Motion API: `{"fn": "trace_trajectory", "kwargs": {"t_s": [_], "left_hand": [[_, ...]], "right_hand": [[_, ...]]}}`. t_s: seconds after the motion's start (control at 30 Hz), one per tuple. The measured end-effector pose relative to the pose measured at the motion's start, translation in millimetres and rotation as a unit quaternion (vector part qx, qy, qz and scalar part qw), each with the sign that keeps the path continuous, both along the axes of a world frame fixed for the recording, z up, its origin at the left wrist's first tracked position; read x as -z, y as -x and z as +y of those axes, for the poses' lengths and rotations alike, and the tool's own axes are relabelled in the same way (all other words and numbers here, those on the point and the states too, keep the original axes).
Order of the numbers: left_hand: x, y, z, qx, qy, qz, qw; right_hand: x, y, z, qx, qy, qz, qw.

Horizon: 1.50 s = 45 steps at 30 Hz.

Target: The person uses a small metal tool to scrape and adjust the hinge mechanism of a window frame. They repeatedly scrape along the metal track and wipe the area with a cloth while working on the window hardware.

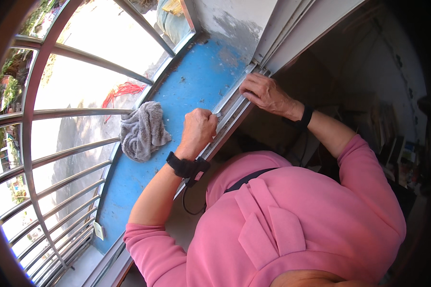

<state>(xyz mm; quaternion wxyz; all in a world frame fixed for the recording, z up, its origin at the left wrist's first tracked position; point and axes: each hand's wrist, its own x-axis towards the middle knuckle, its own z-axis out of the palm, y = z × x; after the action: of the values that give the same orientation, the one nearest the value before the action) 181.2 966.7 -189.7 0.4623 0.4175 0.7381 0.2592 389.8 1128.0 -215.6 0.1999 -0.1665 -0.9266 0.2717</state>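
A metal sliding-window track [232, 106] runs diagonally past both hands. My left hand [197, 130] is closed in a fist at its outer edge, over the blue sill. A small shiny metal bit [219, 115] shows beside the knuckles; what the fist holds is hidden. Farther up the track, my right hand [268, 95] has its fingers bent over the rails and gripping them, close to the upright window frame [285, 31]. Left of my left hand, a crumpled grey cloth [144, 131] lies on the blue sill [189, 79], against the bars.
Curved metal security bars [76, 112] fence the outer side of the sill. Red string [122, 92] hangs beyond them. A small pale tag-like piece [98, 230] sits by the lower bars. A stained wall [234, 28] closes the far end; the dark room holds shelved clutter [407, 153].
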Motion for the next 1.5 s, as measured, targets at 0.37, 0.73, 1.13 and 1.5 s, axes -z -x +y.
{"fn": "trace_trajectory", "kwargs": {"t_s": [0.37,0.73,1.13,1.5], "left_hand": [[-27.2,7.9,-31.5,-0.089,0.083,-0.070,0.990],[-36.4,28.7,-66.9,-0.118,0.210,-0.064,0.969],[-30.1,32.8,-96.7,-0.118,0.146,-0.035,0.982],[-18.7,26.7,-119.7,-0.124,0.054,0.021,0.991]], "right_hand": [[4.6,1.5,2.4,0.009,-0.024,-0.005,1.000],[11.0,2.2,12.5,0.006,-0.032,-0.008,0.999],[8.5,7.8,-1.1,0.006,-0.028,-0.009,1.000],[-8.6,19.7,-30.5,0.002,-0.027,-0.024,0.999]]}}
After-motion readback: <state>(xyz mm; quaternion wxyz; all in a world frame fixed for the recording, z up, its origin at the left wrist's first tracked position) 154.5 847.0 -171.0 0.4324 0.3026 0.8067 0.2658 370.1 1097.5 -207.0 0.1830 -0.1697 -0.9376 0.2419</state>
